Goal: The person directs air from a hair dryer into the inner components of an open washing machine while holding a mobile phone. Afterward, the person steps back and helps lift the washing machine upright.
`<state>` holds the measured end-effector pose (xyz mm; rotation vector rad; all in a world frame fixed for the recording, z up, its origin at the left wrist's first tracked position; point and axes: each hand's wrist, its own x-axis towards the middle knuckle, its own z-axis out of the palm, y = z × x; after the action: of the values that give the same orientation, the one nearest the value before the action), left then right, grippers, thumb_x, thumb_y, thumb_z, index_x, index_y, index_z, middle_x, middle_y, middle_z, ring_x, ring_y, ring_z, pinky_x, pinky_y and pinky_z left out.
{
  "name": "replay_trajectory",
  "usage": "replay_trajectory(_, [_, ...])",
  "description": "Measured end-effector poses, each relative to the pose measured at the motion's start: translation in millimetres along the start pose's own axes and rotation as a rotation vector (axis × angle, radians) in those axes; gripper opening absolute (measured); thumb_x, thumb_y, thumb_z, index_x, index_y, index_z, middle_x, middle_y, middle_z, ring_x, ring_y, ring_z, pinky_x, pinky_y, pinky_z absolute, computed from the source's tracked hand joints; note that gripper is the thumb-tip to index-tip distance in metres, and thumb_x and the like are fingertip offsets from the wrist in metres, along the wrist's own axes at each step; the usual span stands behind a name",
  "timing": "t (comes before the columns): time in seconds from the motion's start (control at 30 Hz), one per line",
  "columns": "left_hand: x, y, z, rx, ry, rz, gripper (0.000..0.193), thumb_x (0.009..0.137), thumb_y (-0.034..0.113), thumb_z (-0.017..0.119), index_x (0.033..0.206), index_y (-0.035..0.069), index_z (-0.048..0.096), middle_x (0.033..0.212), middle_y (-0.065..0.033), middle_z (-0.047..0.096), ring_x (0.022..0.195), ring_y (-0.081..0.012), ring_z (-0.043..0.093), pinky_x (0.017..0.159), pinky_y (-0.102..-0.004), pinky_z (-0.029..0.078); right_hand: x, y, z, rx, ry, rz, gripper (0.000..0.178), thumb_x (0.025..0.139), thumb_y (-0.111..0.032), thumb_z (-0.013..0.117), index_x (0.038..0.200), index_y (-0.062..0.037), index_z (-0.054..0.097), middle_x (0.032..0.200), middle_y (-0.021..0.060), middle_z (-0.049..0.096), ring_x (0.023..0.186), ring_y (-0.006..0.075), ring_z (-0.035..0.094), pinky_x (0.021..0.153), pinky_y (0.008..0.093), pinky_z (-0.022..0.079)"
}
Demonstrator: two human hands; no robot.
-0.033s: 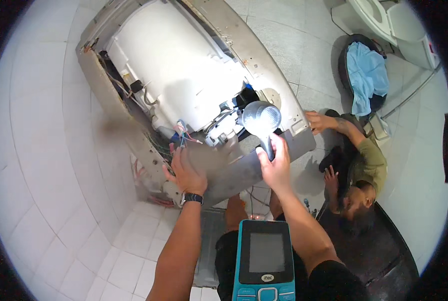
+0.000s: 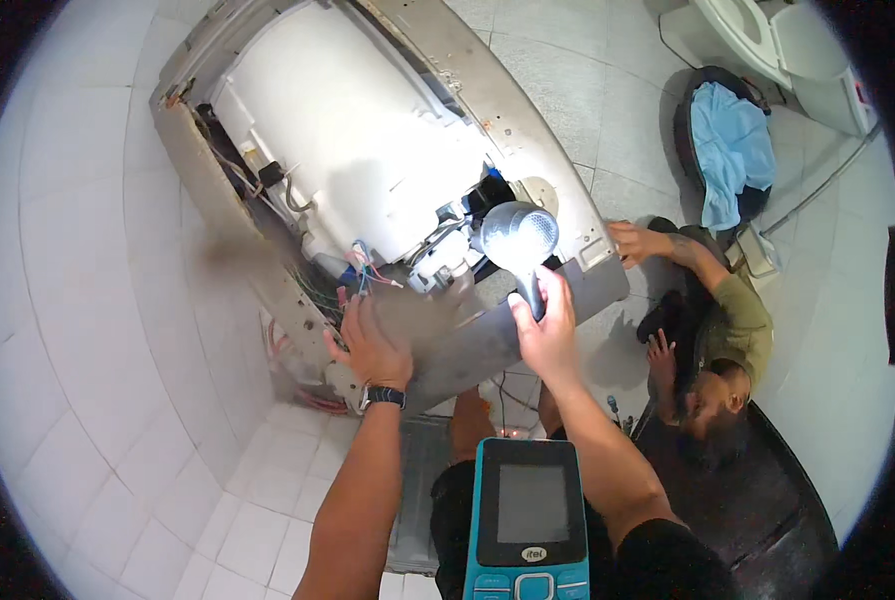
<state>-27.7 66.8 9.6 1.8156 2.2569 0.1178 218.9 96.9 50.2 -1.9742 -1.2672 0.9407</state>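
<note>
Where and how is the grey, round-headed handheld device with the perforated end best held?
The grey device is probably best held by its slim handle, approached from the picture's lower side: it juts that way from the bulky round head. The bare right hand grips there, leaving the perforated end uncovered.

Harsh central glare — dark, warped edges

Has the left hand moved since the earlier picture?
No, not noticeably: judged against the white tub, the left hand stays near the coloured wires, with no clear shift any way.
</note>
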Motion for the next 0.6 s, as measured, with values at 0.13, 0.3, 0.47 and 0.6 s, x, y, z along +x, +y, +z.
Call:
replay_trajectory(0.13, [-2,-9,11,0.041,0.054,0.003,0.053,0.088,0.021,0.061,0.14,0.012,0.056,0.15,-0.007,0.051,0.141,-0.0248,0.046,0.122,-0.0608,0.008,4,-3,5,-0.038,-0.007,0.005,0.044,0.088,-0.015,0.071,0.127,-0.0011,0.057,0.111,0.0209,0.058,0.105,0.0397,0.057,0.095,0.0485,0.046])
replay_trajectory(0.3, [0,-8,10,0.048,0.071,0.02,0.051,0.09,0.019,0.059,0.14,0.011,0.056,0.15,-0.0082,0.052,0.141,-0.0249,0.047,0.122,-0.0609,0.009,5,-1,9,-0.041,0.031,-0.047,0.044,0.088,-0.016,0.07,0.127,-0.0009,0.057,0.11,0.0206,0.058,0.106,0.0398,0.056,0.096,0.0485,0.045])
replay_trajectory(0.47, [0,-11,8,0.052,0.064,0.034,0.054,0.09,0.021,0.059,0.142,0.01,0.054,0.153,-0.0096,0.049,0.143,-0.025,0.044,0.122,-0.0617,0.008,-7,-9,10,0.031,0.013,0.019,0.048,0.091,-0.017,0.069,0.132,0.0019,0.054,0.113,0.0215,0.057,0.107,0.0399,0.056,0.098,0.0489,0.044])
replay_trajectory(0.6, [-4,-13,10,0.054,0.073,0.049,0.054,0.092,0.025,0.057,0.144,0.012,0.053,0.156,-0.0082,0.047,0.145,-0.0234,0.042,0.122,-0.0616,0.008,-46,-30,23,0.064,-0.08,0.009,0.055,0.092,-0.014,0.07,0.139,0.0024,0.047,0.119,0.0246,0.052,0.113,0.0437,0.056,0.098,0.0489,0.046])
